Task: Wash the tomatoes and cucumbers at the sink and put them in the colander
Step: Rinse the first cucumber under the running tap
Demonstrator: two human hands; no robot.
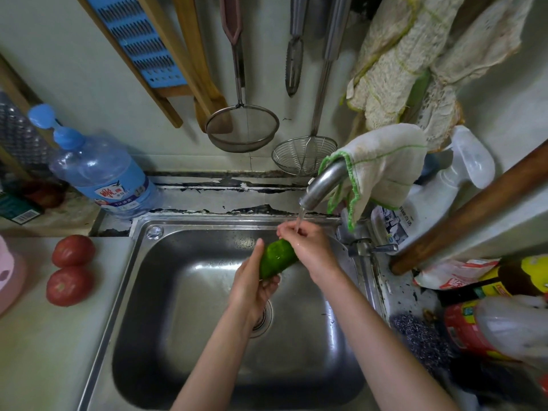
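Left hand hides cucumber end.

We log a pale desk beside the steel sink: far tomato, near tomato just beside it, blue-capped water bottle behind.

Green cucumber tilted over sink; two red tomatoes on counter left
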